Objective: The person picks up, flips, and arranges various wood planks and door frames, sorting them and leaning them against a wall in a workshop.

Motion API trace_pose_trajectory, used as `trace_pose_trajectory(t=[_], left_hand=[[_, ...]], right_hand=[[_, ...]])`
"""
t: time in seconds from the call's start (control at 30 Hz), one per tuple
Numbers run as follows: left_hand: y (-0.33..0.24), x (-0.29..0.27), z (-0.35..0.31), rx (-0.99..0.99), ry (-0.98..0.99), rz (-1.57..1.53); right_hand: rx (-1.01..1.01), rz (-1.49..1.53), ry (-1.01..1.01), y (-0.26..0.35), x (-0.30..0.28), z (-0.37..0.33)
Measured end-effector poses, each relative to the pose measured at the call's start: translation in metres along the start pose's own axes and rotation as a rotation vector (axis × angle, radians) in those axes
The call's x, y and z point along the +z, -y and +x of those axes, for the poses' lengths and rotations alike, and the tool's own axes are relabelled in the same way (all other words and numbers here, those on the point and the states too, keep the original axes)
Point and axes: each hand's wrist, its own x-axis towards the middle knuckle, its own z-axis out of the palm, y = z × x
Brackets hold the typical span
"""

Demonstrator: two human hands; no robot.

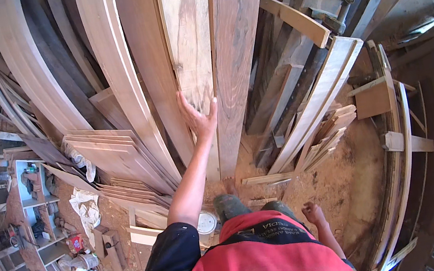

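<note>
A pale wooden plank [189, 32] leans upright straight ahead of me, between two browner boards. My left hand [200, 121] reaches out and grips it low down, fingers at its left edge and thumb at its right. The brown board [236, 58] on the right stands close beside it, and another brown board [151, 61] stands on the left. My right hand [313, 214] hangs low by my side, away from the boards. Its fingers are curled in, and I see nothing in them.
Thin panels [118, 157] lean in a stack at left, near a cluttered shelf [42, 214]. Long timbers [319, 102] and short offcuts [331, 137] stand at right. A white round-lidded bucket [206, 222] sits by my feet. Curved wooden pieces [403, 163] line the far right.
</note>
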Motion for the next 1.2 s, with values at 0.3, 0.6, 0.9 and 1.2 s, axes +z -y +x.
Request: trace_pose_trajectory(t=[0.3,0.6,0.9,1.2], left_hand=[[-0.084,0.02,0.082,0.154,-0.146,0.088],[-0.205,0.087,0.151,0.475,-0.111,0.093],[-0.238,0.15,0.18,0.119,-0.345,0.435],[-0.23,0.131,0.193,0.143,-0.243,0.36]], right_hand=[[0.101,0.077,-0.139,-0.052,0.023,-0.058],[0.009,0.003,-0.267,-0.099,0.061,-0.065],[0.242,0.27,-0.242,-0.07,0.065,-0.114],[0.3,0.3,-0.139,-0.109,0.111,-0.151]])
